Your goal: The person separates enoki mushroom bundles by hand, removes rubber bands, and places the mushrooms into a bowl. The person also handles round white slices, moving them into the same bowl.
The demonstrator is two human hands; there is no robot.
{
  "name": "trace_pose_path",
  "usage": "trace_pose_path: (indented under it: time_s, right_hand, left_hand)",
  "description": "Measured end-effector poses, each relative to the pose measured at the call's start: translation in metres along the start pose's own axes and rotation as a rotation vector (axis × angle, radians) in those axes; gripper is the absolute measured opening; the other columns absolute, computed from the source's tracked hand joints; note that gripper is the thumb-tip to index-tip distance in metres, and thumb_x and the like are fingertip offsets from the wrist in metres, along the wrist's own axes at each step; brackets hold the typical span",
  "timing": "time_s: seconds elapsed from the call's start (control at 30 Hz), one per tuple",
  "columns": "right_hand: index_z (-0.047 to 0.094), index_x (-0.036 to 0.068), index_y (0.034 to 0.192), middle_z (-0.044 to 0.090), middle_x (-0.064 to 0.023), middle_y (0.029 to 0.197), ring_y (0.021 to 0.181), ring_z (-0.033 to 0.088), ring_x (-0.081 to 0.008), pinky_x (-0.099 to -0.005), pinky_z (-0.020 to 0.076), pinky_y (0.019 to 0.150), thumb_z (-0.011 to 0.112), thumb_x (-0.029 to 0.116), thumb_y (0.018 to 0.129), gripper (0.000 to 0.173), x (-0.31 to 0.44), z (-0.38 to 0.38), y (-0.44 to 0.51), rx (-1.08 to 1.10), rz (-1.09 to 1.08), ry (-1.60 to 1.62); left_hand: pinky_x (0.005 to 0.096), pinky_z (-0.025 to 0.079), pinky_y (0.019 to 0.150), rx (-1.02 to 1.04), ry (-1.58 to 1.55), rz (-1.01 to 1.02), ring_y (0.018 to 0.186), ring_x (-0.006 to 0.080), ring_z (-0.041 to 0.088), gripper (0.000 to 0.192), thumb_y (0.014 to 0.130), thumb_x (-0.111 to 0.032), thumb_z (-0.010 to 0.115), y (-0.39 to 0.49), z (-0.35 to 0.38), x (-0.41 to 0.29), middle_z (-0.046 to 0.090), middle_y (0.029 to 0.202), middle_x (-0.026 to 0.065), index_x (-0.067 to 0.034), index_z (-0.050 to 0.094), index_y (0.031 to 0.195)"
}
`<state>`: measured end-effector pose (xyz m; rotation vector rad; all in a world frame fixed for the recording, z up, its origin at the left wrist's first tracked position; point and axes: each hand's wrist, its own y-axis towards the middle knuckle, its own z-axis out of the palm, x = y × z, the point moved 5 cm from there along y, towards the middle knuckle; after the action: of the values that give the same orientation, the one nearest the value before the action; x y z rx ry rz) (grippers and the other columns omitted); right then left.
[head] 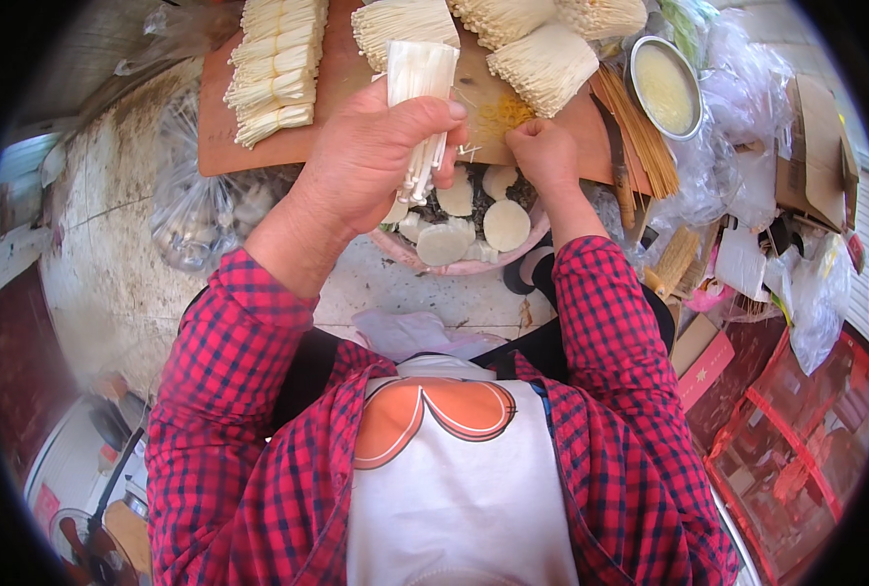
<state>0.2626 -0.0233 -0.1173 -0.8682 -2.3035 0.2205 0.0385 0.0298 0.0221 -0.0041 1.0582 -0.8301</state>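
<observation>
My left hand (pixel 361 157) grips a small bunch of enoki mushrooms (pixel 421 73), its caps pointing down toward me. Beneath it lies a brown cutting board (pixel 339 80). At the board's near edge, the fingertips of my right hand (pixel 549 155) are pinched together beside a loose pile of yellow rubber bands (pixel 506 111); whether they hold a band is hidden. A row of banded enoki bundles (pixel 277 69) lines the board's left side. Larger enoki clumps (pixel 544 66) lie at the back right, and another clump (pixel 405 29) is behind my left hand.
Right of the board are a knife (pixel 623 194), thin wooden sticks (pixel 643 135) and a metal bowl (pixel 665 88) of pale contents. Below the board's edge stands a pink tub (pixel 434 269) with round cut mushroom bases. A plastic bag (pixel 192 212) sits left; cardboard (pixel 811 154) stands right.
</observation>
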Motion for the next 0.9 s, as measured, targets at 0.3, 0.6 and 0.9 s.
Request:
trace_pose_path:
  time_s: [0.3,0.6,0.9]
  right_hand:
    - [0.063,0.005,0.087,0.064,-0.0021,0.074,0.061,0.061,-0.0111,-0.0243,0.0468,0.052,0.066,0.019,0.088,0.014,0.009,-0.012,-0.013,0.223,0.155,0.531]
    - [0.062,0.006,0.09,0.065,-0.0017,0.077,0.059,0.06,-0.0079,-0.0198,0.0462,0.052,0.067,0.012,0.09,0.008,0.079,-0.068,-0.072,0.436,-0.055,0.865]
    - [0.064,0.004,0.091,0.064,0.0001,0.075,0.059,0.058,-0.0058,-0.0201,0.0458,0.052,0.067,0.009,0.088,0.007,0.087,-0.063,-0.087,0.418,-0.13,0.871]
  left_hand:
    - [0.0272,0.051,0.055,-0.112,0.096,-0.013,0.061,0.0129,0.058,0.024,0.088,-0.014,0.068,0.004,0.0,0.008,0.061,0.082,0.0055,-0.001,0.056,0.104]
    - [0.0284,0.051,0.056,-0.147,0.36,0.036,0.064,0.0124,0.06,0.026,0.085,-0.015,0.068,0.018,0.014,0.026,0.063,0.085,0.007,0.003,0.059,0.102]
    - [0.0259,0.048,0.056,-0.156,0.374,0.027,0.061,0.0097,0.055,0.019,0.085,-0.006,0.066,0.015,0.02,0.027,0.06,0.083,0.0021,-0.002,0.058,0.101]
